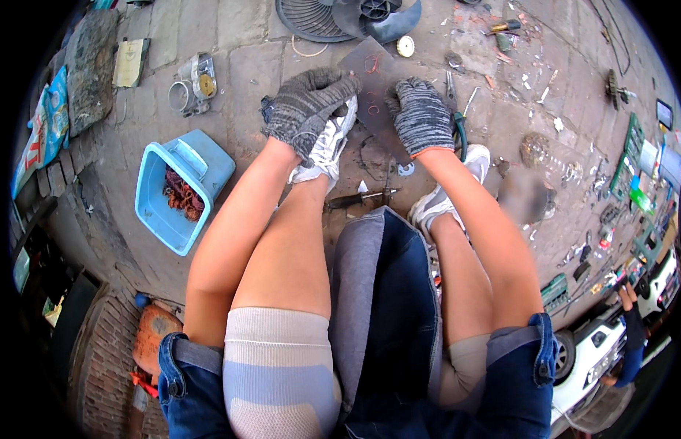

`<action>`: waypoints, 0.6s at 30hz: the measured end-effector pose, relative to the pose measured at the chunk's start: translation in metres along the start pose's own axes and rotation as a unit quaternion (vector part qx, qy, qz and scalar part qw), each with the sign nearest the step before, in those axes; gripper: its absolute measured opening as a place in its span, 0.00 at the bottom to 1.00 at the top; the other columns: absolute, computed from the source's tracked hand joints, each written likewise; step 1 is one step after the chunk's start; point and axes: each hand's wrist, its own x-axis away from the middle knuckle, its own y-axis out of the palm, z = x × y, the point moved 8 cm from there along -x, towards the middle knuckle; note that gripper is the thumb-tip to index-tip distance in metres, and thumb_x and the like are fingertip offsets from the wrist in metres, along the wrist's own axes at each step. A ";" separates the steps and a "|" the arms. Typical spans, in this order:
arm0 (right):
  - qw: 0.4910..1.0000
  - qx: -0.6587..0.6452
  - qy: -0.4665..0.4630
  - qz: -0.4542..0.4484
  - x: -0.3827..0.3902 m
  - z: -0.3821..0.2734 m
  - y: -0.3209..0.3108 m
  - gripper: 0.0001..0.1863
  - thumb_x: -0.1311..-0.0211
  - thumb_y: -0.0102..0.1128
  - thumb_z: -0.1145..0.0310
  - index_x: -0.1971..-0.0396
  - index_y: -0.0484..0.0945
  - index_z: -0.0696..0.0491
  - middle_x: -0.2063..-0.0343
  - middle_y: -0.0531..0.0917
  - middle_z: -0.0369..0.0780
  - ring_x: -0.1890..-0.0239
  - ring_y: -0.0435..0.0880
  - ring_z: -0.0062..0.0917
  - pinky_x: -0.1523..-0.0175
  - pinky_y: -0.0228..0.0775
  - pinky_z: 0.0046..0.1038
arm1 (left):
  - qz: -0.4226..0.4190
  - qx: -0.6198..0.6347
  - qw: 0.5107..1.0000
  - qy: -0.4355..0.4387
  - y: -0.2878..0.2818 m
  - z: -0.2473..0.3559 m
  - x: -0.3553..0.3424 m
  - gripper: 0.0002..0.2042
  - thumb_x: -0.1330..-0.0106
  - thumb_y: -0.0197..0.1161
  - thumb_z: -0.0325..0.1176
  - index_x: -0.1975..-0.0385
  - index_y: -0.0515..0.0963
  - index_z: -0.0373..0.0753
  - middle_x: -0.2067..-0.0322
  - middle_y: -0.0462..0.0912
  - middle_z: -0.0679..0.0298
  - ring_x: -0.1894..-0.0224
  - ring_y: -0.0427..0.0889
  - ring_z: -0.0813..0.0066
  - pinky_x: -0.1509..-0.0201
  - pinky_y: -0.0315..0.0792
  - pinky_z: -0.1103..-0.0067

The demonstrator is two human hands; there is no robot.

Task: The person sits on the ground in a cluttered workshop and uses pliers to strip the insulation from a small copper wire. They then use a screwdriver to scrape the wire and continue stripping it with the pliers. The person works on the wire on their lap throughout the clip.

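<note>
Both my hands wear grey knitted gloves. My left hand (pixel 311 106) is above my left white shoe (pixel 329 143), its thumb and fingers drawn together; anything between them is hidden. A small dark piece (pixel 267 108) shows at its outer side. My right hand (pixel 421 117) is curled closed beside a dark flat plate (pixel 377 91), and what it may hold cannot be made out. Thin reddish wire bits (pixel 372 64) lie on that plate. Right of my right hand is a pair of pliers (pixel 459 128) with dark green handles. A screwdriver (pixel 349 200) lies between my feet.
At left stands a light blue plastic bin (pixel 222 162) with reddish-brown wire scrap inside. Beyond it is a metal housing (pixel 194 85). Fan parts (pixel 311 18) lie at the far side. Scattered scraps and a green tool tray (pixel 630 154) are at right; a person (pixel 633 340) is farther off.
</note>
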 end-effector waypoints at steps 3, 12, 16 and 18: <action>1.000 0.024 -0.002 -0.002 0.000 -0.001 0.001 0.10 0.46 0.51 0.65 0.68 0.75 0.54 0.67 0.77 0.46 0.59 0.75 0.39 0.52 0.65 0.38 | 0.000 -0.046 0.999 0.026 0.001 -0.008 -0.002 0.08 0.44 0.65 0.32 0.68 0.80 0.36 0.78 0.78 0.72 0.78 0.71 0.88 0.74 0.65 0.87; 0.998 0.060 0.004 -0.030 -0.004 -0.007 0.000 0.11 0.46 0.46 0.70 0.65 0.74 0.53 0.64 0.76 0.45 0.58 0.75 0.37 0.52 0.65 0.36 | 0.002 -0.076 0.997 0.029 0.002 -0.002 0.004 0.10 0.46 0.66 0.31 0.65 0.81 0.36 0.73 0.81 0.68 0.74 0.74 0.86 0.69 0.69 0.88; 0.995 0.102 -0.005 -0.010 -0.004 -0.013 0.001 0.11 0.46 0.46 0.70 0.64 0.74 0.54 0.64 0.76 0.46 0.58 0.75 0.38 0.51 0.65 0.36 | -0.006 -0.043 0.999 0.018 0.005 -0.007 0.009 0.11 0.46 0.66 0.33 0.65 0.81 0.37 0.71 0.83 0.65 0.72 0.76 0.85 0.67 0.71 0.87; 0.998 0.051 0.031 -0.038 -0.006 -0.009 -0.003 0.11 0.46 0.47 0.69 0.64 0.74 0.54 0.63 0.76 0.46 0.57 0.74 0.39 0.51 0.65 0.37 | -0.005 -0.034 0.998 0.047 0.005 -0.005 0.012 0.10 0.46 0.66 0.34 0.69 0.81 0.35 0.77 0.81 0.67 0.76 0.74 0.85 0.71 0.69 0.86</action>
